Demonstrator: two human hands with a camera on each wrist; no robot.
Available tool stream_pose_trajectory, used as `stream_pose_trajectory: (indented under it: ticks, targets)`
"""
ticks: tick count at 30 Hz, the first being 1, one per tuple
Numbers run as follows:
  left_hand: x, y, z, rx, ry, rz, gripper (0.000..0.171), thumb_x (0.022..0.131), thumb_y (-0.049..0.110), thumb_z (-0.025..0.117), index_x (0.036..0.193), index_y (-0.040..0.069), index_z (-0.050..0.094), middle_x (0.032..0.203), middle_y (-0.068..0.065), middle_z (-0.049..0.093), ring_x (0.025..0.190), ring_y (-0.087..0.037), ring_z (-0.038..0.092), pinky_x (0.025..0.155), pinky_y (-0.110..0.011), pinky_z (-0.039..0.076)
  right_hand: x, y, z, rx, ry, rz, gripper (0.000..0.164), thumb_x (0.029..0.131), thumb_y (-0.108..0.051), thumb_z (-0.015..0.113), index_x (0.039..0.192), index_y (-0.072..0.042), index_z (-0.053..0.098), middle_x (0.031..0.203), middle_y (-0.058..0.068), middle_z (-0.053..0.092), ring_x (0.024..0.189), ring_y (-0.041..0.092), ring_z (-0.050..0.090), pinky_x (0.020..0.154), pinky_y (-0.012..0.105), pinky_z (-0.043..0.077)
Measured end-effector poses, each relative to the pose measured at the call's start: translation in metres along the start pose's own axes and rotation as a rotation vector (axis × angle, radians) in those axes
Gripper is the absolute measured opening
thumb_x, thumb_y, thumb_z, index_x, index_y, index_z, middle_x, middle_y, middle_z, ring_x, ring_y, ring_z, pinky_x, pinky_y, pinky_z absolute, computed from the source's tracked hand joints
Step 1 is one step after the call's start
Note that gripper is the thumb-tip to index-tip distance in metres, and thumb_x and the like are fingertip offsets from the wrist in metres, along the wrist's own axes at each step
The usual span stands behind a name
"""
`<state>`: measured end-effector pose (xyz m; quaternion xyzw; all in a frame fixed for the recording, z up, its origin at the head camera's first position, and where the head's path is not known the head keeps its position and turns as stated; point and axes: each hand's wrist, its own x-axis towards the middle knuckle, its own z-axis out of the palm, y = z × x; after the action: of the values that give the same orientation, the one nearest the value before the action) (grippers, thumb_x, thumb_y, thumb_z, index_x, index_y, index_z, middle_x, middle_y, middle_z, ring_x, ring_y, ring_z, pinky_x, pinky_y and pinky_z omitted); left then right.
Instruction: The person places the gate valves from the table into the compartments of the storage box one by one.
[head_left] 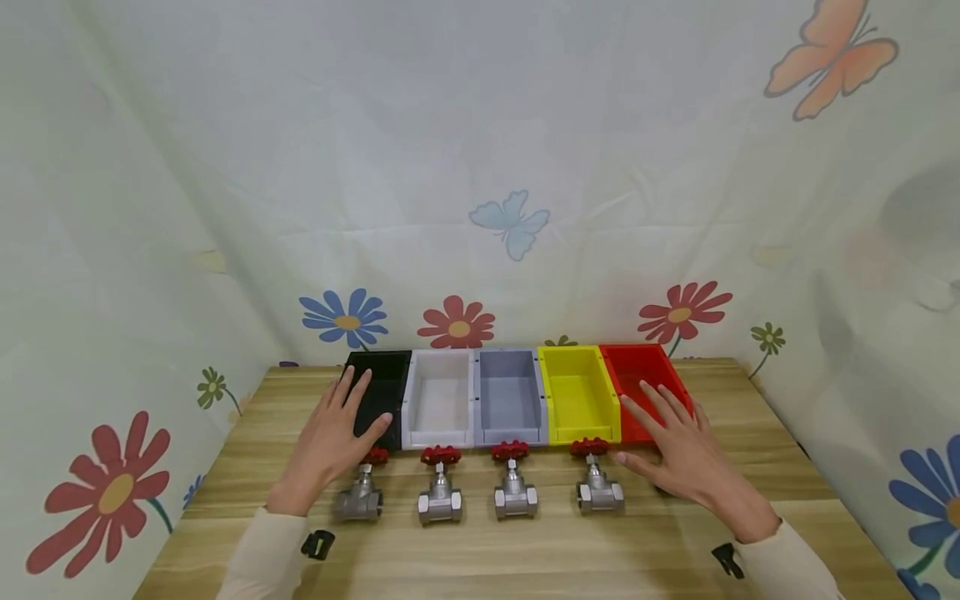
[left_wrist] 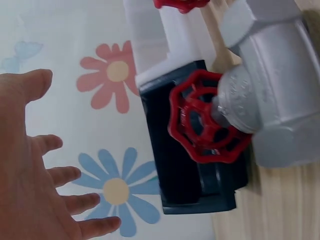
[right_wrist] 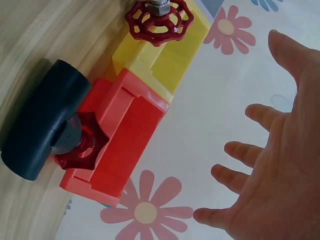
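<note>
My left hand (head_left: 327, 442) is spread with straight fingers above the black bin (head_left: 387, 385) and the leftmost metal valve (head_left: 362, 503), holding nothing. The left wrist view shows that valve's red handwheel (left_wrist: 202, 120) in front of the black bin. My right hand (head_left: 688, 457), fingers also spread, is over the red bin (head_left: 626, 364) at the row's right end. Below it, mostly hidden in the head view, lies a dark valve (right_wrist: 42, 120) with a red handwheel (right_wrist: 86, 142). Between the hands stand three silver valves (head_left: 440, 504) with red handwheels.
The bins form one row along the back of the wooden table (head_left: 495, 558): a white bin (head_left: 440, 396), a grey bin (head_left: 511, 396) and a yellow bin (head_left: 577, 396) between the black and red ones. A white curtain (head_left: 420, 150) printed with flowers and butterflies surrounds the table.
</note>
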<state>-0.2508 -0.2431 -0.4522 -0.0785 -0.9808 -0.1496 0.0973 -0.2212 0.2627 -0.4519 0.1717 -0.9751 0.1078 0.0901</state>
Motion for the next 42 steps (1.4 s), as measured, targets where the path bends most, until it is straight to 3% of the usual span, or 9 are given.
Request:
stream_pose_trajectory:
  ticks: [5,17,23,28,34,42]
  targets:
    - [0.001,-0.009,0.003,-0.019,-0.023,-0.025,0.087,0.093,0.065,0.047,0.159,0.017,0.015,0.164,-0.020,0.011,0.148,-0.049,0.015,0.113,-0.069,0.023,-0.004,0.003,0.002,-0.007,0.009,-0.006,0.085,0.082,-0.061,0.067,0.152,-0.024,0.036,0.161,0.017,0.025,0.145,0.045,0.018,0.110,0.077,0.011]
    - [0.011,-0.028,0.012,-0.112,-0.059,-0.128,0.101,0.090,0.061,0.057,0.158,0.007,0.007,0.163,-0.025,0.011,0.145,-0.051,0.020,0.108,-0.070,0.030,-0.009,0.011,0.005,0.002,-0.015,0.011,0.085,0.082,-0.058,0.068,0.152,-0.022,0.037,0.159,0.019,0.027,0.143,0.047,0.022,0.110,0.077,0.013]
    - [0.012,-0.037,0.016,-0.175,-0.034,-0.153,0.095,0.093,0.054,0.057,0.156,-0.001,0.012,0.159,-0.030,0.018,0.142,-0.051,0.027,0.112,-0.066,0.029,-0.010,0.014,0.006,0.011,-0.030,0.014,0.083,0.082,-0.056,0.069,0.151,-0.021,0.038,0.158,0.019,0.029,0.142,0.048,0.024,0.108,0.079,0.014]
    - [0.014,-0.045,0.019,-0.226,-0.007,-0.144,0.090,0.096,0.052,0.055,0.155,-0.004,0.015,0.157,-0.032,0.021,0.140,-0.052,0.030,0.112,-0.066,0.030,-0.010,0.017,0.008,-0.001,-0.045,0.032,0.085,0.082,-0.058,0.069,0.152,-0.023,0.037,0.158,0.018,0.029,0.142,0.048,0.025,0.107,0.079,0.015]
    - [0.018,-0.051,0.019,-0.271,-0.006,-0.184,0.082,0.099,0.044,0.053,0.154,-0.006,0.018,0.155,-0.033,0.024,0.139,-0.052,0.031,0.112,-0.066,0.029,-0.011,0.018,0.009,-0.003,-0.052,0.044,0.085,0.081,-0.059,0.070,0.151,-0.022,0.038,0.157,0.019,0.031,0.141,0.048,0.026,0.107,0.079,0.016]
    - [0.023,-0.062,0.019,-0.412,-0.021,-0.198,0.067,0.102,0.025,0.051,0.154,-0.002,0.019,0.153,-0.032,0.032,0.131,-0.053,0.043,0.102,-0.062,0.043,-0.014,0.021,0.012,0.002,-0.046,0.036,0.084,0.080,-0.054,0.073,0.149,-0.019,0.042,0.155,0.020,0.034,0.140,0.048,0.028,0.107,0.078,0.017]
